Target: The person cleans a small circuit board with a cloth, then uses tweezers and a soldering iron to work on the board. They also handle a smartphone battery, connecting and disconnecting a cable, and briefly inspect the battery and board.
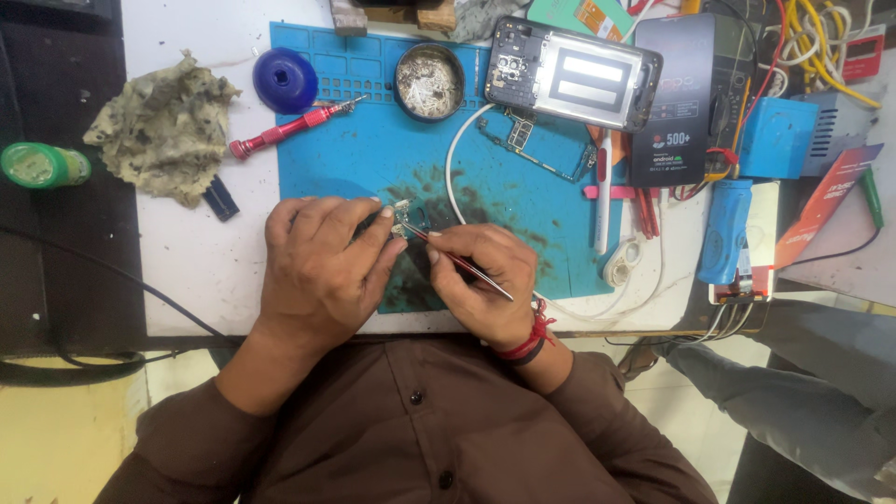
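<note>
Left hand (322, 266): fingers pinched on a small silvery metal circuit part (403, 213), held over the stained blue rubber work mat (373, 159). Right hand (481, 280): gripping slim red-handled metal tweezers (457, 261), tip touching that part. Nearby on the mat: red screwdriver (289, 126), round tin of solder scraps (429, 82), opened phone (571, 73).

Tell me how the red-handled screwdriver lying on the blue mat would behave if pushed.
The red-handled screwdriver has a slim, round handle, so it would probably roll sideways. It looks rigid and light. The blue rubbery work mat may slow it, but its handle end overhangs onto the white tabletop.
</note>
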